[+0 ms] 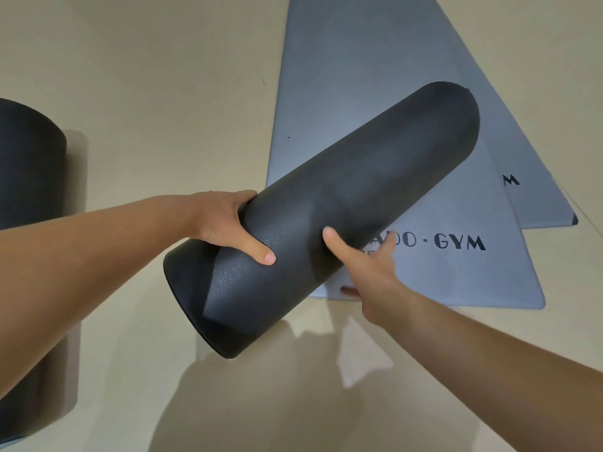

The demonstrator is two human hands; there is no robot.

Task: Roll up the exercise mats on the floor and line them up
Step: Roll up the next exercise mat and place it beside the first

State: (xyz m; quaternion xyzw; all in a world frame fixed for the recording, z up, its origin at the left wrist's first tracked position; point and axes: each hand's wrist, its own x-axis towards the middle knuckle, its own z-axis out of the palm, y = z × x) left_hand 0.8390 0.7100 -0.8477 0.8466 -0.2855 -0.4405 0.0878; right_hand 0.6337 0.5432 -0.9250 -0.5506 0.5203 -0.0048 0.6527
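Progress is partial: left hand and right hand grip a rolled black mat aloft mid-frame. Second roll lies far left; two grey mats upper right lie flat, unrolled.

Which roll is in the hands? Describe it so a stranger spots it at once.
On the beige floor, two flat grey mats printed GYM lie overlapped at the right. Slanting in front of them is a black rolled mat, gripped by the left hand and right hand. The other black roll, at the left edge, is untouched.
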